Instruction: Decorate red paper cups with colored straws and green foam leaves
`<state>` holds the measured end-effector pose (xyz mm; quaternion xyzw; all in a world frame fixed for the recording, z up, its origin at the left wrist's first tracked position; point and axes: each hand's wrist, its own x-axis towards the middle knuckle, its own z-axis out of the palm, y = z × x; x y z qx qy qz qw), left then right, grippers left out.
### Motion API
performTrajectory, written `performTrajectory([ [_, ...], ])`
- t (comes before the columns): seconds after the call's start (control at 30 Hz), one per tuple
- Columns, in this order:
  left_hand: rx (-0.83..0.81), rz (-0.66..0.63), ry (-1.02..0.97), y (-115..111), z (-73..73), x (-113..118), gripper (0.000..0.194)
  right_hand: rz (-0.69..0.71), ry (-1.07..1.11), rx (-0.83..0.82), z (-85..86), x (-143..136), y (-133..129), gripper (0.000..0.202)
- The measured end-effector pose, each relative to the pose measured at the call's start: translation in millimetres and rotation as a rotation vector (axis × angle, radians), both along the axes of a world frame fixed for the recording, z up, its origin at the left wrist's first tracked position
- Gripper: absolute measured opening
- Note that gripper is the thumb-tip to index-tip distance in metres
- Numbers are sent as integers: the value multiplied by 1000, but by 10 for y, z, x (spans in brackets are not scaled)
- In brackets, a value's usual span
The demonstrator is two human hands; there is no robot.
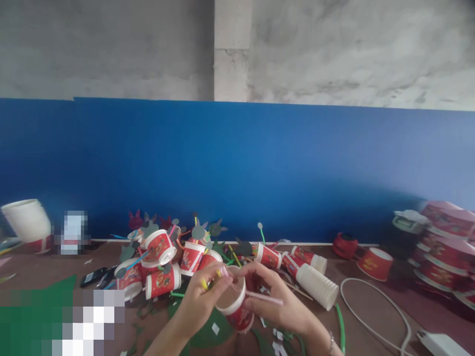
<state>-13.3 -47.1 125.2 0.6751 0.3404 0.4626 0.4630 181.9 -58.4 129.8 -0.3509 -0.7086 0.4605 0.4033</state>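
Note:
A red and white paper cup (243,319) is tilted between my hands, its open mouth toward me. My right hand (276,301) is wrapped around the cup's right side. A pale pink straw (269,298) sticks out of the cup's wall on that side, passing over my right fingers. At the cup's rim my left hand (202,291) is closed, thumb and fingers pinching the straw's pinkish end (224,271). A small yellow piece (204,283) shows between the left fingers; its kind is unclear.
Behind my hands lies a heap of red paper cups (163,282) with straws and paper cut-outs. To the right are stacked paper cups (315,284), a white cable (374,282) and red paper tubs (445,262). A phone (74,232) leans at left; green paper (61,294) and scraps lie around.

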Motion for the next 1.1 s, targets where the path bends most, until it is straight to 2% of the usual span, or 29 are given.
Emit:
performTrajectory([
  [0.1,-191,-6,-120,28,-47,10,27,-54,106,-67,-58,2,47,43],
  [0.2,-293,28,-236,49,-96,24,31,-141,170,-50,-86,-14,94,30],
  [0.3,-306,65,-297,39,-101,50,33,-171,154,-53,-89,-23,119,28],
  [0.4,-312,100,-376,-7,-58,98,32,-168,231,-74,-112,-20,129,30],
  [0.57,-308,181,-474,-77,-3,171,35,-90,380,-156,-200,-44,129,28],
  [0.67,-348,162,-524,-86,2,169,35,-48,446,-211,-224,-75,122,28],
  [0.8,-378,94,-462,-71,33,121,33,-70,436,-261,-177,-86,119,30],
  [0.93,-387,-6,-364,-24,40,71,36,-199,446,-332,-133,-87,138,32],
  [1.1,-376,-22,-282,30,6,43,42,-257,520,-373,-158,-88,173,31],
])
